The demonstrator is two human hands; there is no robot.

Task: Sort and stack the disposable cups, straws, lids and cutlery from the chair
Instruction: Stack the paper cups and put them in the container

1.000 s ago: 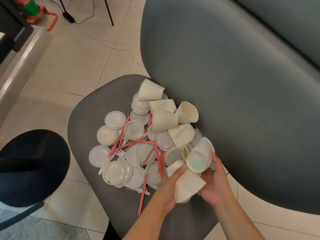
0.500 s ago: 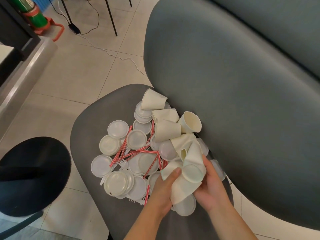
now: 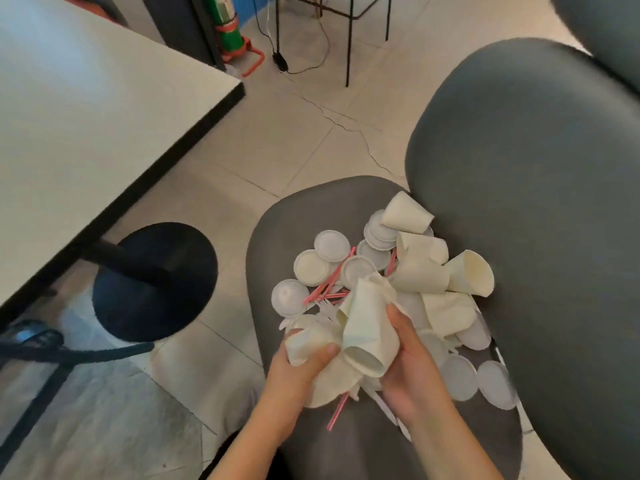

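Both hands are busy here: the left hand [image 3: 301, 372] has its fingers curled round a small cup [image 3: 308, 341] with the thumb pressed on its wall, and the right hand [image 3: 412, 368] grips a taller dented cup [image 3: 367, 327], mouth pointing down toward the camera. The two cups touch, so my guess is one is about to be nested into the other. These paper ones look super light and soft. The dented one has already buckled, so I'd hold near the rolled rim where it's stiffest and not squeeze mid-wall. Just past the hands, more cups [image 3: 419, 278] lie tipped over against the backrest [image 3: 519, 168], with flat lids [image 3: 331, 245] scattered to the left of them and a couple more to the right of the right hand. Lids look thin and slick and probably cling together, so pick them by the edge. Pink straws [image 3: 327, 287] are threaded through the heap and will roll; better to gather them as a bundle. White cutlery [image 3: 391, 415] pokes out under the hands, but I can't tell forks from spoons. All of it sits on the chair [image 3: 270, 237], whose grey seat curves and slopes, so anything round may slide. To the left are a pale table [image 3: 69, 98] with a black base [image 3: 152, 282] and a tiled floor [image 3: 277, 133]. Farther back, a green extinguisher [image 3: 227, 29] and cables [image 3: 298, 46].
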